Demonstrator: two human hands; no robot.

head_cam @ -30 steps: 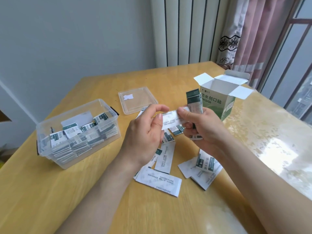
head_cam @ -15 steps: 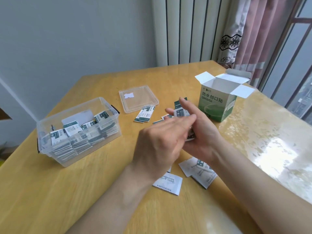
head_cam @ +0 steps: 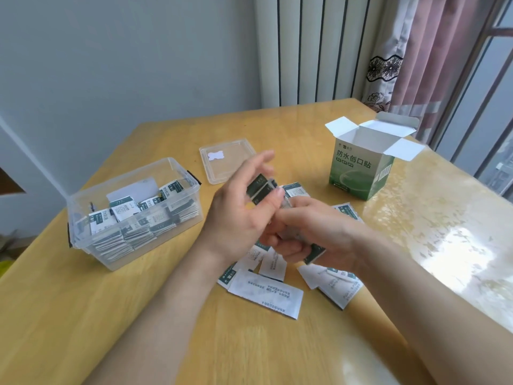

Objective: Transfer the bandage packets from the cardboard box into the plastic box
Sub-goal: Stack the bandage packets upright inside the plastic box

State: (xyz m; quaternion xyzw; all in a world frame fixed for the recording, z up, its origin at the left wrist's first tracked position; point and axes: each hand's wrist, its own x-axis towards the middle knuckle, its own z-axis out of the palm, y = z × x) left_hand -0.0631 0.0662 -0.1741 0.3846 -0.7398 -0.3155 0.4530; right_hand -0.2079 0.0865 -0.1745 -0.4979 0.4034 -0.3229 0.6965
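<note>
Left hand (head_cam: 236,218) and right hand (head_cam: 319,234) pinch bandage packets (head_cam: 259,188) between curled fingers (head_cam: 283,245).

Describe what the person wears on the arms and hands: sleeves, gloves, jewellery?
The left hand and right hand are bare: no gloves, no ring that shows. The left forearm and right forearm are uncovered to the frame's edge, with no sleeve, watch or bracelet in view. Blur hides fine detail on the fingers.
</note>
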